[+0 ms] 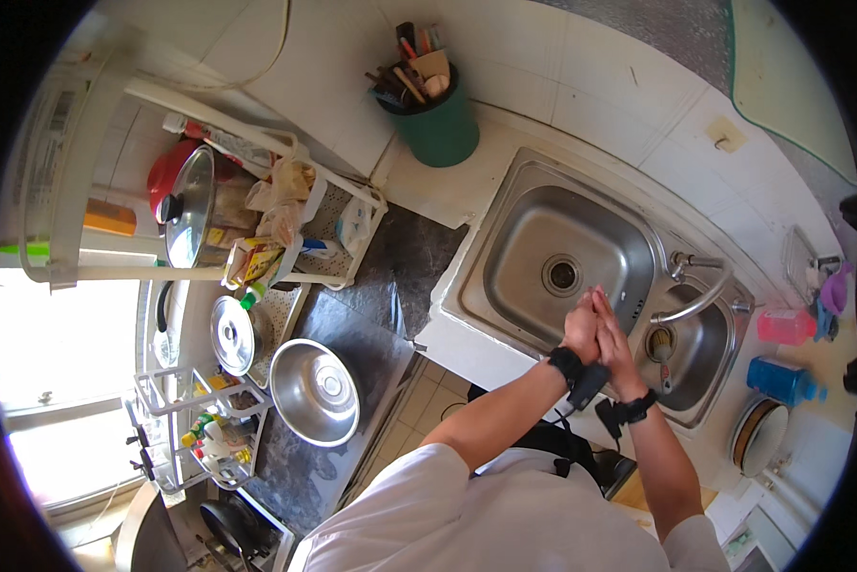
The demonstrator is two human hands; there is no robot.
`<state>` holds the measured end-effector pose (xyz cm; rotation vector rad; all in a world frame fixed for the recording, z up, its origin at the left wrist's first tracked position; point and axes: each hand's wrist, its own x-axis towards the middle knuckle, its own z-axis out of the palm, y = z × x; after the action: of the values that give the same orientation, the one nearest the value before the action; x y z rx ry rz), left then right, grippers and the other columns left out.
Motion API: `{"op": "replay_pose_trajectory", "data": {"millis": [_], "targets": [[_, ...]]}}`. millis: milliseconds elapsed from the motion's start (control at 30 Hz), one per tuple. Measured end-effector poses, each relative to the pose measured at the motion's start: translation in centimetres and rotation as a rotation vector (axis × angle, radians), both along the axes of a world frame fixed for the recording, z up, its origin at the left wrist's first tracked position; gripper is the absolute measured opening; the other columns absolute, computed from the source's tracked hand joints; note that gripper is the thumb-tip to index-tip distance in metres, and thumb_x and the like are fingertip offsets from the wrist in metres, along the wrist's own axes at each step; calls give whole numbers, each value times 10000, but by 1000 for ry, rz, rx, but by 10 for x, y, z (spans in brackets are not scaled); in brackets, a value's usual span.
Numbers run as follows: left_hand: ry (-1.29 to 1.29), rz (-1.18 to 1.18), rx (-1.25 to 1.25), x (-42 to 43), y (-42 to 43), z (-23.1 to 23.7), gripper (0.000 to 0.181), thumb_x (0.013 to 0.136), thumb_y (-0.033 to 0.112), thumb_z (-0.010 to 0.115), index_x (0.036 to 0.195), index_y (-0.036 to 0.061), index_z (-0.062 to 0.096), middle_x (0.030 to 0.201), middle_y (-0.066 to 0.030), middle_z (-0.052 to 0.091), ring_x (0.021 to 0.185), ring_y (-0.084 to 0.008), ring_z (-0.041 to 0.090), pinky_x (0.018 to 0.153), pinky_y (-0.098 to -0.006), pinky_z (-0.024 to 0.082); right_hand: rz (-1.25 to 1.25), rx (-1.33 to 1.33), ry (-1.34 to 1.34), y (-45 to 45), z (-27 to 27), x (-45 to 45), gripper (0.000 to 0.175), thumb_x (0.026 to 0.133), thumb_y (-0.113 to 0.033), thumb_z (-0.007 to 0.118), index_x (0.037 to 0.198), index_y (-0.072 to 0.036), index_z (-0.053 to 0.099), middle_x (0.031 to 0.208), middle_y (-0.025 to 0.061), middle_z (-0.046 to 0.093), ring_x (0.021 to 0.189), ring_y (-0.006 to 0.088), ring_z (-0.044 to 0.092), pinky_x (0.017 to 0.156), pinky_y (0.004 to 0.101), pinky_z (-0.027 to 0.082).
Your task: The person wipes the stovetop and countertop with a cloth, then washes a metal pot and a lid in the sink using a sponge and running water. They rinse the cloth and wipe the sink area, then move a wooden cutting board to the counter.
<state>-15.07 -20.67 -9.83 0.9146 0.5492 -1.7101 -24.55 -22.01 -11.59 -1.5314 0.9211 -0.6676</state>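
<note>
Both my hands are together over the near edge of the larger stainless steel sink basin [514, 250], in which a round drain strainer [562, 275] shows. My left hand [584, 332] presses against my right hand [612, 336], palm towards palm; whether anything is between them cannot be told. Each wrist wears a black strap with a small device. To the right, a curved chrome faucet [704, 304] points over the smaller basin [707, 365], where a brush [661, 347] lies. I see no water running.
A steel bowl [315, 392] stands on the dark counter at left, beside a lidded pot [232, 334] and a loaded rack [328, 268]. A green bin [439, 132] is behind the sink. Pink [786, 326] and blue [779, 380] bottles stand at right, near stacked plates [761, 436].
</note>
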Motion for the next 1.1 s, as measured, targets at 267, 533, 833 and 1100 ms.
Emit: {"op": "replay_pose_trajectory", "data": {"millis": [267, 533, 833, 1100], "targets": [[-242, -54, -28, 0, 6, -7, 489, 1088, 433, 367, 1368, 64, 525, 1382, -108, 557, 1220, -235, 547, 1067, -403, 427, 38, -3, 71, 0, 9, 4, 545, 1099, -310, 392, 1549, -6, 340, 1660, 74, 253, 1521, 197, 234, 1241, 340, 149], [-80, -210, -175, -9, 15, -19, 519, 1081, 419, 434, 1389, 11, 523, 1299, -149, 603, 1137, -241, 594, 979, -407, 494, -75, 128, 94, 13, 9, -12, 572, 1103, -290, 390, 1594, -43, 231, 1652, 106, 261, 1516, 219, 247, 1237, 344, 171], [232, -35, -235, 5, 5, -17, 459, 1075, 420, 399, 1400, 120, 525, 1372, -55, 584, 1260, -215, 537, 1119, -392, 399, -166, 146, 144, -3, 21, 9, 544, 1034, -85, 466, 1566, -109, 358, 1644, 150, 274, 1525, 289, 249, 1231, 383, 216], [293, -23, -307, 32, -7, -11, 601, 1080, 531, 286, 1459, 97, 457, 1503, -75, 475, 1400, -233, 409, 1189, -400, 293, -232, 37, 62, 0, 24, 12, 411, 1030, -79, 474, 1436, -31, 515, 1597, 178, 355, 1486, 315, 326, 1200, 405, 286]]}}
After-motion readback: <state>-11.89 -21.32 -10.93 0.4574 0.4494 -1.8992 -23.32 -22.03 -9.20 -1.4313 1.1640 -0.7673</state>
